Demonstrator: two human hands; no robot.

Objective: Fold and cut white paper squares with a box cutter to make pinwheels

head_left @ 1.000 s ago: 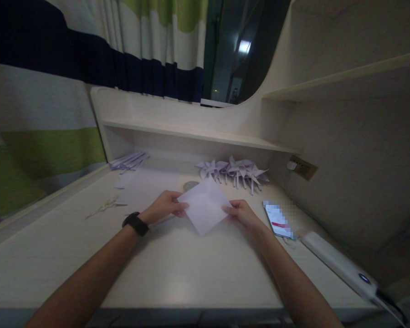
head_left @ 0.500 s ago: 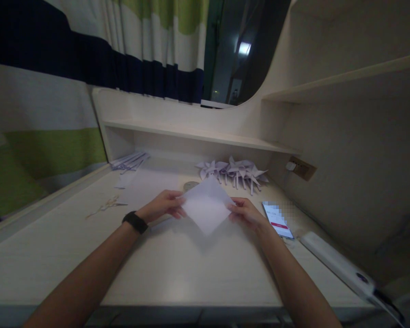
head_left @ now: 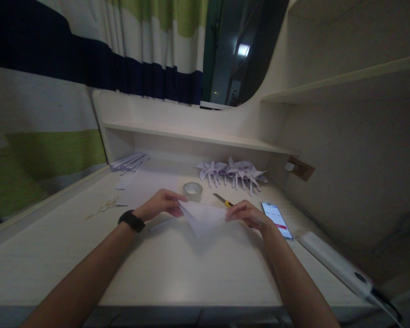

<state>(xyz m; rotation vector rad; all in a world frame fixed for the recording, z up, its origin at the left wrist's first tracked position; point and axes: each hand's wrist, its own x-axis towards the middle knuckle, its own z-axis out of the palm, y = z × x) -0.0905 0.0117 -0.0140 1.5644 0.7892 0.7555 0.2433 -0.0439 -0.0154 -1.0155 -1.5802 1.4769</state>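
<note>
A white sheet of paper hangs between my hands above the desk, its upper part tipped over so that it looks like a downward triangle. My left hand pinches its left corner; a dark band sits on that wrist. At the right corner, my right hand grips the paper between thumb and fingers. Just beyond the sheet stands a roll of clear tape. A yellow utility knife lies behind my right fingers, its handle partly hidden by them.
Several paper pinwheels lie at the back. Rolled paper sticks, white sheets and scissors are on the left. To the right are a lit phone and a long white device with a cable.
The paper has gone from a flat diamond facing me to a tipped or folded triangle. Its top corner has come down, uncovering the tape roll and the knife.
</note>
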